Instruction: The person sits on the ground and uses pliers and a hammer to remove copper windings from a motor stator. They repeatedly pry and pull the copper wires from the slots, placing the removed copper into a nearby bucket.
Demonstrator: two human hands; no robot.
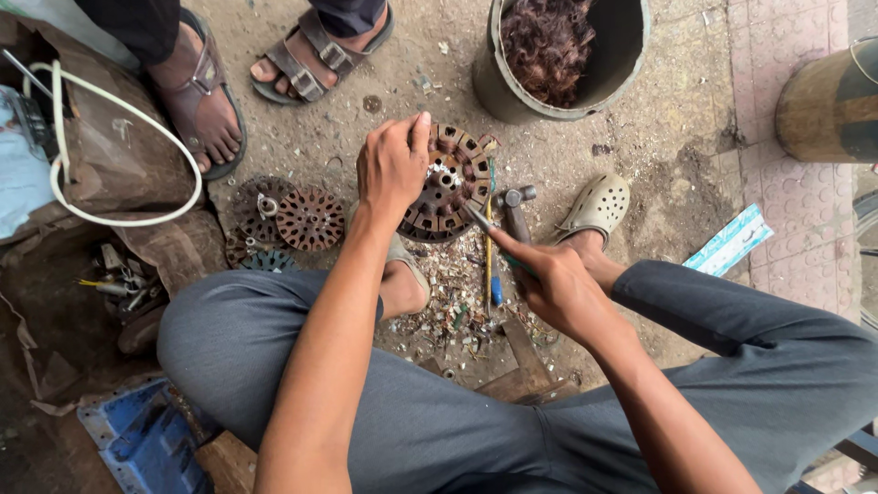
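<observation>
My left hand (393, 169) is clamped on the rim of the round slotted metal core (446, 186), fingers curled over its top-left edge, holding it on the dusty ground (658, 128) between my feet. My right hand (549, 284) is closed around a thin metal tool (477, 218), its tip angled up and left into the lower right side of the core. So both hands are shut, well apart, each on its own thing.

Just right of the core a hammer (515, 212) lies on the ground, head up near the core's edge, with a screwdriver (490, 265) beside it. Below them, a scatter of small scraps (448, 306) litters the dirt. My right foot sits in a pale perforated clog (599, 206); my left foot (402, 284) is tucked below the core.

Left of my wrist lie two more slotted discs (293, 215), overlapping, rusty brown. Up top, a grey bucket (613, 64) holds a tangle of coppery wire (546, 41). Another person's feet in brown sandals (306, 50) stand at the upper left. A white cable (128, 215) loops over a brown sack there, and a blue tray (137, 439) sits by my left knee.
</observation>
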